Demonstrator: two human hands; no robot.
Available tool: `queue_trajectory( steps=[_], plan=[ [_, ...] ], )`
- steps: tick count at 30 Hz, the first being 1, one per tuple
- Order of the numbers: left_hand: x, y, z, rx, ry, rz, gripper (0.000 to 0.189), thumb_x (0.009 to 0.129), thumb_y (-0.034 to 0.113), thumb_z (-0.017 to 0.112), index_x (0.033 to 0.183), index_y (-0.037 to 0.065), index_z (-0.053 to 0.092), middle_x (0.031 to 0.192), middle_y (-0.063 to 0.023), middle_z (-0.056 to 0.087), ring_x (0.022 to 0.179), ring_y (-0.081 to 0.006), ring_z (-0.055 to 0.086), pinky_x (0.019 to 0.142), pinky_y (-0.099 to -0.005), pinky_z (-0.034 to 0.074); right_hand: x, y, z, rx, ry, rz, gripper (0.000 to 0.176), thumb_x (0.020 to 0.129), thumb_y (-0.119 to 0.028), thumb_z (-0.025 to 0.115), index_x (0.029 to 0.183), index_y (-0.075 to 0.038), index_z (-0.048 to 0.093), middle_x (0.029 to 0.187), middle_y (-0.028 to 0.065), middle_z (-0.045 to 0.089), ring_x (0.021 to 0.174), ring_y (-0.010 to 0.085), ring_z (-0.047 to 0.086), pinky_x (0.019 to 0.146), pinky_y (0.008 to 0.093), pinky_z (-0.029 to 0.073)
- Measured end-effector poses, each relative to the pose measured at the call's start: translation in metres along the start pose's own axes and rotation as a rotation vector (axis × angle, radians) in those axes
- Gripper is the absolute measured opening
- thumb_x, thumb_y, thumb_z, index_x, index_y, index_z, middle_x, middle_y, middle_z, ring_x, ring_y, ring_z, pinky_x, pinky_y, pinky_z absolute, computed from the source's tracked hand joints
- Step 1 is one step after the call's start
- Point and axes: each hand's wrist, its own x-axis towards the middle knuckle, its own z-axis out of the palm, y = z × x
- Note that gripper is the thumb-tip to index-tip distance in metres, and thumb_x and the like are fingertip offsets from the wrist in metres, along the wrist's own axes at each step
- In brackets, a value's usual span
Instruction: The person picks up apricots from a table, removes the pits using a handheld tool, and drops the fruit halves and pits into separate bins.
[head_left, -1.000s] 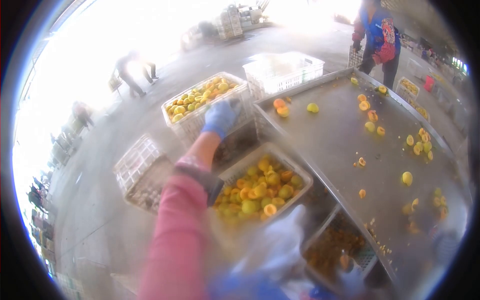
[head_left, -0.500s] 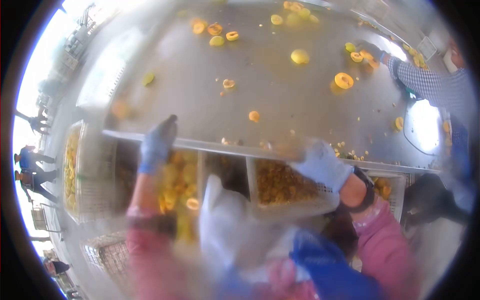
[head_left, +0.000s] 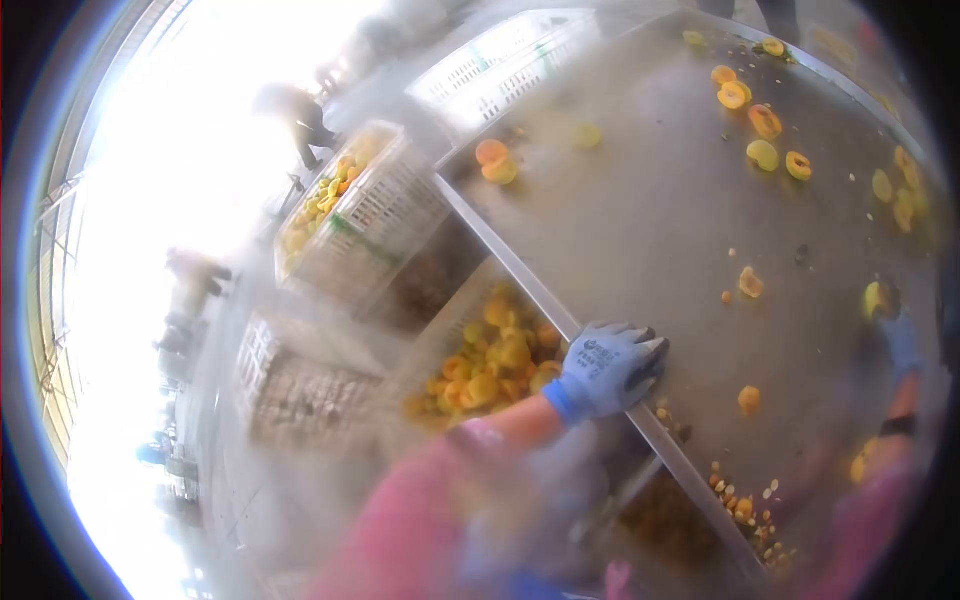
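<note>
My left hand, in a light blue glove with dark fingertips, is over the raised metal rim of the table. Its fingers are bent and held together; whatever may be inside them is hidden. Farther right, my right hand, gloved as well, reaches across the metal table top. Its blurred dark fingertips are closed on a yellow peach half. Between the hands lie a small orange fruit piece and a torn piece. Pits are scattered along the near rim.
Peach halves lie farther up the table, and a pair sits near its left corner. Below the rim is a crate of yellow fruit. Another filled white crate stands to the left. Blurred people are beyond it.
My view has swung left and tilted. My right hand has gone from the near rim out over the table to a peach half. My left hand remains at the rim.
</note>
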Motion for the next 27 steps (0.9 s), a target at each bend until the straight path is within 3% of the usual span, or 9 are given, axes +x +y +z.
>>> queue_trajectory(
  steps=[4,8,14,16,18,20,23,25,27],
  plan=[
    [0.0,0.001,-0.005,-0.011,-0.034,-0.038,0.025,0.073,0.025,0.058,0.096,0.014,0.058,0.09,-0.0052,0.061,0.089,-0.026,0.061,0.081,-0.0402,0.045,-0.103,-0.156,0.029,-0.399,0.15,-0.223,0.062,0.08,-0.021,0.063,0.135,-0.005,0.04,0.129,0.0195,0.049,0.111,0.0321,0.055,0.095,0.0358,0.045],
    [-0.006,0.001,-0.001,0.006,0.037,-0.056,0.02,0.075,0.025,0.058,0.091,0.014,0.059,0.086,-0.0056,0.061,0.089,-0.0257,0.061,0.08,-0.0406,0.045,-0.142,-0.162,0.054,-0.472,0.051,-0.168,0.085,0.067,-0.022,0.077,0.139,-0.008,0.033,0.143,0.013,0.034,0.116,0.0315,0.052,0.095,0.0359,0.045],
    [-0.022,0.04,-0.01,-0.292,0.106,-0.106,0.024,0.078,0.022,0.059,0.1,0.012,0.063,0.095,-0.0095,0.064,0.092,-0.0284,0.06,0.083,-0.0405,0.045,-0.246,-0.23,0.032,-0.585,-0.168,-0.172,0.088,0.066,-0.028,0.076,0.139,-0.004,0.033,0.133,0.0205,0.042,0.114,0.0348,0.051,0.094,0.0373,0.045],
    [-0.04,0.062,-0.011,-0.455,0.279,-0.03,0.027,0.078,0.02,0.06,0.104,0.012,0.063,0.095,-0.0114,0.063,0.09,-0.0301,0.059,0.084,-0.0402,0.045,-0.261,-0.245,0.024,-0.46,-0.121,-0.089,0.085,0.065,-0.026,0.077,0.136,-0.002,0.036,0.128,0.0216,0.046,0.112,0.0343,0.053,0.092,0.0378,0.045],
    [-0.059,0.085,-0.025,-0.684,0.162,-0.116,0.033,0.078,0.018,0.061,0.11,0.011,0.062,0.095,-0.0116,0.064,0.09,-0.0296,0.06,0.083,-0.0386,0.047,-0.267,-0.233,0.031,-0.222,-0.068,-0.008,0.079,0.064,-0.024,0.077,0.131,-0.001,0.041,0.12,0.022,0.052,0.106,0.0328,0.056,0.088,0.038,0.047],
    [-0.077,0.102,-0.023,-1.098,-0.026,-0.269,0.036,0.086,0.009,0.059,0.121,0.007,0.057,0.118,-0.0089,0.062,0.11,-0.0201,0.058,0.101,-0.0316,0.04,-0.253,-0.188,0.046,0.125,-0.009,0.077,0.071,0.064,-0.022,0.077,0.125,0.0,0.047,0.109,0.0216,0.058,0.097,0.0303,0.06,0.083,0.0378,0.049],
    [-0.095,0.121,0.011,-1.677,-0.017,-0.184,0.052,0.087,0.007,0.058,0.137,0.006,0.041,0.131,-0.0062,0.053,0.12,-0.0169,0.049,0.101,-0.0314,0.038,-0.354,-0.298,-0.019,0.754,-0.229,0.126,0.026,0.079,-0.021,0.064,0.093,-0.002,0.052,0.069,0.0058,0.057,0.049,0.01,0.052,0.042,0.0243,0.04],
    [-0.099,0.142,0.011,-1.933,-0.017,-0.109,0.061,0.087,0.009,0.059,0.142,0.007,0.032,0.135,-0.0063,0.048,0.122,-0.0181,0.046,0.102,-0.0319,0.037,-0.407,-0.302,-0.025,0.991,-0.44,-0.021,0.023,0.084,-0.022,0.061,0.092,-0.003,0.053,0.072,0.0046,0.058,0.055,0.0073,0.051,0.046,0.0226,0.04],
    [-0.118,0.165,-0.047,-2.151,-0.334,-0.138,0.067,0.086,0.01,0.061,0.144,0.007,0.028,0.135,-0.0074,0.046,0.121,-0.0184,0.046,0.103,-0.0318,0.036,-0.445,-0.315,-0.007,1.212,-0.509,-0.118,0.031,0.088,-0.028,0.06,0.104,-0.002,0.056,0.087,0.0018,0.059,0.076,0.0081,0.055,0.062,0.0195,0.043]
  ],
)
